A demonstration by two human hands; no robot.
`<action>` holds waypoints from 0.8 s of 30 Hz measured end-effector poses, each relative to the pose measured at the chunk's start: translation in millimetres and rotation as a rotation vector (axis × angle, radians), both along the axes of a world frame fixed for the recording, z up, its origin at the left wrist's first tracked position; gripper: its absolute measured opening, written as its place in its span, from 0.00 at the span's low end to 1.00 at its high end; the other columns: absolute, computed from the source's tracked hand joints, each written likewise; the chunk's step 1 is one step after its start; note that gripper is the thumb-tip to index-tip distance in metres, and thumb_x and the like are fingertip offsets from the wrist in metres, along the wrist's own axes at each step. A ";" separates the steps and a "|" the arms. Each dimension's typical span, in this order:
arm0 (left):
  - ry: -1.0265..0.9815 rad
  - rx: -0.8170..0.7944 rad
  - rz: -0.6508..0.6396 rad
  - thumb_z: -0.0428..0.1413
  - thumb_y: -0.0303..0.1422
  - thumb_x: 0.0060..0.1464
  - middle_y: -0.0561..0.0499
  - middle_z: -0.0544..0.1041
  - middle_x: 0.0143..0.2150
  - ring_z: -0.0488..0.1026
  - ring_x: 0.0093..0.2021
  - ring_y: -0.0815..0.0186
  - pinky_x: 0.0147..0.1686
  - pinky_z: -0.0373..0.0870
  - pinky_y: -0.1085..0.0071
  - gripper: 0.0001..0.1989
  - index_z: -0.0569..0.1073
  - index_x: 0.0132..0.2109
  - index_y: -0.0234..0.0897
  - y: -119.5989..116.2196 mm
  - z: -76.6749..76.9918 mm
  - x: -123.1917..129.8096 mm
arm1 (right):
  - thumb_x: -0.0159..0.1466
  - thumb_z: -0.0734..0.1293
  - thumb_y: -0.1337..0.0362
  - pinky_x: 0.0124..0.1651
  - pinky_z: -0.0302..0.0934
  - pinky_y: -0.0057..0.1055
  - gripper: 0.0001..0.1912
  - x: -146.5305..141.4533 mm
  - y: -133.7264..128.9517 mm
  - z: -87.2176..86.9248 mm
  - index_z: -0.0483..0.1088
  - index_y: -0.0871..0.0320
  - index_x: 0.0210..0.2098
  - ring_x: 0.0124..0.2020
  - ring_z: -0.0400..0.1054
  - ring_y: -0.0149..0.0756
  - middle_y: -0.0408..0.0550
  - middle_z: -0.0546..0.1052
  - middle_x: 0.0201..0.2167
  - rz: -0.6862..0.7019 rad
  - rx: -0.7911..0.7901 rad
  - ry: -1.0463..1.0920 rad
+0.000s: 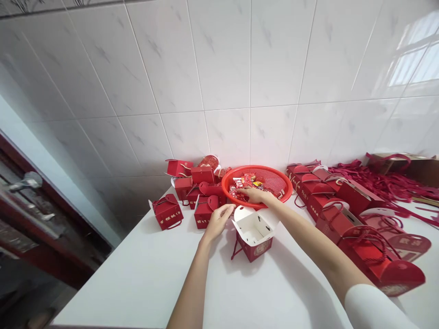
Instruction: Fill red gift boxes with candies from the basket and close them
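A red box [255,235] with a white inside stands open-topped on the white table [147,278], its flaps up and a cord hanging at its left side. Just left of its raised back flap is my left hand [220,219], with thumb and fingers brought together; whether something small is between them cannot be made out. My right hand [252,194] reaches into the red plastic basket [288,189] behind the box, over wrapped candies [248,179]. Its fingertips are among the wrappers, and what they hold is hidden.
Several closed red boxes [206,211] are grouped at the back left. More red boxes [318,196] line the right side, beside a heap of red ribbons [373,183] and a cardboard box [423,169]. A tiled wall [226,82] rises behind the table.
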State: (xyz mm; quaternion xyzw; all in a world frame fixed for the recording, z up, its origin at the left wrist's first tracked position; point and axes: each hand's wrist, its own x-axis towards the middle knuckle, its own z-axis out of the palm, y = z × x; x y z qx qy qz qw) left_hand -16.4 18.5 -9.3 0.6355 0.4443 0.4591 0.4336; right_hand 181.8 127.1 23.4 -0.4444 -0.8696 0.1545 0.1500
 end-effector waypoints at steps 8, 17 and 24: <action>0.059 0.035 -0.001 0.52 0.50 0.59 0.44 0.81 0.49 0.75 0.52 0.55 0.54 0.69 0.62 0.24 0.79 0.48 0.35 -0.2 -3.1 -0.7 | 0.51 0.73 0.68 0.46 0.65 0.36 0.11 11.4 -2.0 2.1 0.78 0.57 0.36 0.37 0.73 0.44 0.48 0.80 0.33 0.025 -0.065 0.154; 0.061 0.049 0.047 0.54 0.49 0.55 0.42 0.81 0.48 0.76 0.51 0.53 0.52 0.69 0.62 0.24 0.79 0.45 0.34 -2.3 1.5 3.7 | 0.50 0.73 0.51 0.45 0.66 0.36 0.20 53.0 -15.4 3.1 0.69 0.58 0.34 0.41 0.72 0.42 0.47 0.77 0.37 -0.159 -0.068 0.770; -0.048 0.071 0.143 0.57 0.48 0.52 0.41 0.82 0.45 0.77 0.49 0.54 0.52 0.71 0.61 0.23 0.78 0.45 0.33 4.2 -4.3 7.8 | 0.44 0.78 0.49 0.37 0.66 0.33 0.25 61.1 -28.4 -1.7 0.68 0.57 0.33 0.34 0.71 0.39 0.44 0.74 0.30 -0.309 -0.185 1.226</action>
